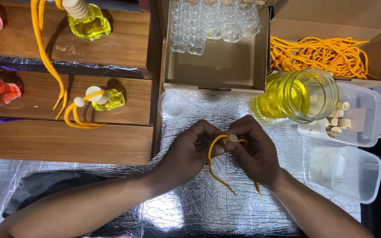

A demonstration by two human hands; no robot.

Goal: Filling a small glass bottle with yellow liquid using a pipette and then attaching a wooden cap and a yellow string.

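Nearest the head camera, two bare forearms reach in from the bottom edge over a crinkled silver foil work surface (190,207). The left hand (190,152) and the right hand (254,150) meet at the middle of the view, fingers curled inward and pressed close together around a small pale wooden cap (231,138) threaded with an orange cord (211,158). The left thumb and fingertips pinch the cord just beside the cap, while the right hand's fingers close on the cap from the other side; the cord loops over the left fingers and its two loose ends hang down toward the foil below the hands. Just beyond the hands lies a clear round plastic lid (173,104). To the right stands a glass jar of yellow liquid (303,94), touching a clear plastic tub holding ribbed wooden caps (358,114), with another clear plastic tub (347,174) nearer the camera. Behind are a cardboard box of small empty glass bottles (214,66) and a cardboard box of orange cords (327,55). On the left, stepped wooden shelves (67,141) carry a small finished bottle of yellow liquid (106,99) with cap and orange cord, a larger yellow one (89,22), and red bottles (1,91).
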